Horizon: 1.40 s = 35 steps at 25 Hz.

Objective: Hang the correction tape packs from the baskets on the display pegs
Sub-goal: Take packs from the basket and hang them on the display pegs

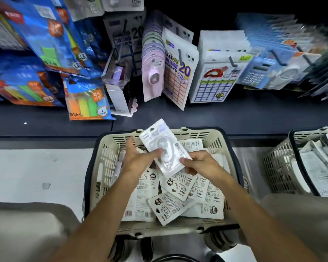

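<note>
We hold one correction tape pack [164, 148] above the beige basket [223, 146], our left hand [138, 157] and right hand [198, 163] each pinching it; more packs [170, 207] lie loose below.

2 baskets [223, 140] [280, 167], 2 hands [138, 157] [199, 163], 1 raised correction tape pack [163, 146], several more packs [178, 197] lying in the nearer basket.

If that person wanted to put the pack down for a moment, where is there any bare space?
The dark shelf ledge between the hanging sticker cards and the basket rim lies bare, as does the pale floor left of the basket. The basket itself is crowded with packs, and the second basket at right is also full.
</note>
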Tool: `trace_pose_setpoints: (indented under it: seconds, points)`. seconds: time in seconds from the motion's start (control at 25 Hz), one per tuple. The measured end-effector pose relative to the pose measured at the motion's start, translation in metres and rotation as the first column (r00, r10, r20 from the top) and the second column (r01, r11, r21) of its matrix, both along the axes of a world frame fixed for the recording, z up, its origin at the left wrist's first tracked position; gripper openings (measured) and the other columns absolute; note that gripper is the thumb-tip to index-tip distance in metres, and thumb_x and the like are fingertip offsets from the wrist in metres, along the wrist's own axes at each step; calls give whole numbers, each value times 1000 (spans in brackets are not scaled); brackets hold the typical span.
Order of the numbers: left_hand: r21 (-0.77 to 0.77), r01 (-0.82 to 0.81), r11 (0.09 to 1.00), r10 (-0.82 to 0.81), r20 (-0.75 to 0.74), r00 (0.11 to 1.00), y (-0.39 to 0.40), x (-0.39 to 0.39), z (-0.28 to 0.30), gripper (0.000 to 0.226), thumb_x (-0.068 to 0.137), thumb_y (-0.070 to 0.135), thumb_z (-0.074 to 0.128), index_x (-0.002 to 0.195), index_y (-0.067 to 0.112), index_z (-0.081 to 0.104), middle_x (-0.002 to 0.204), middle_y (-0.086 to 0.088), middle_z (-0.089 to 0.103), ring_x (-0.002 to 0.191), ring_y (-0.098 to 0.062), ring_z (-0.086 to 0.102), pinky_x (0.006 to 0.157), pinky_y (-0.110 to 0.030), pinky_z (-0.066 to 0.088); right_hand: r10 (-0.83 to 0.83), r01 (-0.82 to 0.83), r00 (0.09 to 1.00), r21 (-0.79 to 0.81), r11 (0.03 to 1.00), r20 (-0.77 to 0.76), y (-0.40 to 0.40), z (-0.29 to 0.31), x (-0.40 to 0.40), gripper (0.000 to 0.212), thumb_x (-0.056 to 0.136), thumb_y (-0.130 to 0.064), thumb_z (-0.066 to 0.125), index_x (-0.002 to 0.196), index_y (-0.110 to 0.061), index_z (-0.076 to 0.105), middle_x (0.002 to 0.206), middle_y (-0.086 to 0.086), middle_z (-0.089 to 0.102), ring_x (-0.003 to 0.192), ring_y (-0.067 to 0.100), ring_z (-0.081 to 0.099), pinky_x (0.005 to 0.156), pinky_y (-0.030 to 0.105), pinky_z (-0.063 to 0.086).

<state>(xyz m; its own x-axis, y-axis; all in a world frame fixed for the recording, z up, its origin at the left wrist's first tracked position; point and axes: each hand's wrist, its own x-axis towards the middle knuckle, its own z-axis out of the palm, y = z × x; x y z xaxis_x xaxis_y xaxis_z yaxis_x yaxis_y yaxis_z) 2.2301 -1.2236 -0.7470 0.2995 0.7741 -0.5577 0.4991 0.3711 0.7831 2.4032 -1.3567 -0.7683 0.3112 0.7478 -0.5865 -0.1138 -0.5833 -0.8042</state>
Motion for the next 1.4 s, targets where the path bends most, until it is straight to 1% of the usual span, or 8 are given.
trace_pose_setpoints:
  seconds: [0.2,0.28,0.4,0.72,0.96,1.12,1.28,1.4]
  points:
    - [-287,-97,953,156,189,970,-12,-1,-3,43,77,10,84,117,18,70,113,-7,77,107,-27,72,101,-50,53,10,-2,995,-87,996,100,9,-14,-22,44,99,-39,60,138,-19,55,128,8,68,102,23,68,86,40,56]
    - [-192,-141,971,169,137,976,-8,-5,-4,47,78,11,85,120,22,69,114,2,76,107,-19,70,104,-45,50,300,-69,679,-349,935,670,10,-20,-2,74,95,-14,60,157,-25,21,160,12,31,138,35,42,111,53,40]
    - [-109,-186,976,195,85,977,-7,-13,-5,43,81,7,82,117,26,66,105,9,75,104,-17,68,100,-41,50,623,-255,326,-568,782,711,4,-23,21,95,82,11,51,159,-31,15,168,0,12,151,34,21,122,57,19]
    - [402,406,821,-259,-371,892,20,-6,13,39,91,19,69,128,28,65,97,-3,75,83,-28,69,75,-40,58,280,-464,372,-84,882,885,48,28,13,20,99,-42,58,96,-29,72,90,-10,73,92,18,61,78,31,41]
    - [87,429,899,-436,93,895,26,-17,28,19,83,41,79,98,51,74,95,9,80,83,-13,77,72,-37,62,155,-261,880,185,947,450,45,75,32,12,87,-31,78,88,-19,79,78,1,76,68,8,66,66,33,53]
    - [-332,418,845,-237,469,851,17,-20,16,44,87,43,72,123,20,72,120,-14,74,110,-37,70,94,-50,56,190,-282,596,-18,959,780,53,64,4,38,85,-47,74,78,-10,68,68,5,65,64,18,59,61,35,42]
    - [-258,493,831,-444,227,867,9,-19,7,67,56,27,98,117,24,69,104,-4,80,90,-26,78,75,-42,63,-159,-17,716,245,969,679,46,36,-23,4,92,-26,68,94,-22,69,82,-6,70,77,18,64,70,35,51]
    - [-214,291,933,-275,100,956,10,-18,-2,46,66,26,94,106,26,72,93,-2,81,83,-24,79,75,-44,63,397,-313,513,-264,912,761,15,7,-1,77,82,8,58,145,-35,47,149,-4,52,134,23,50,112,42,41]
